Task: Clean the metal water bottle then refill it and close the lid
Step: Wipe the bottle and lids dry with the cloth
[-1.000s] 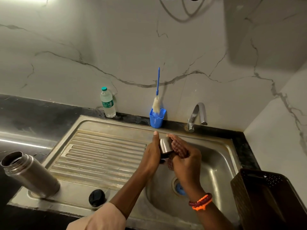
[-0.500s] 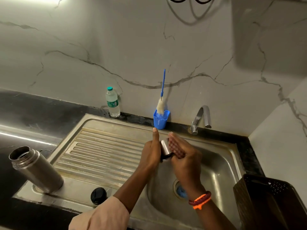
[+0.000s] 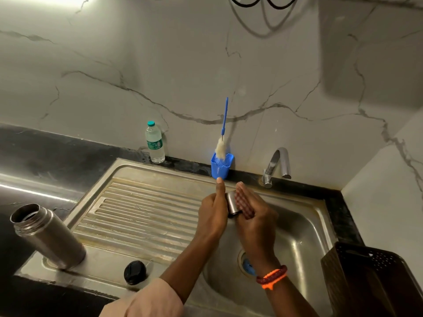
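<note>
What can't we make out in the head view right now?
- Metal cap: mostly hidden between left hand and right hand.
- Steel bottle inside: too dark.
- Plastic bottle label: too small.
- Dark basket: cut off by the frame edge.
</note>
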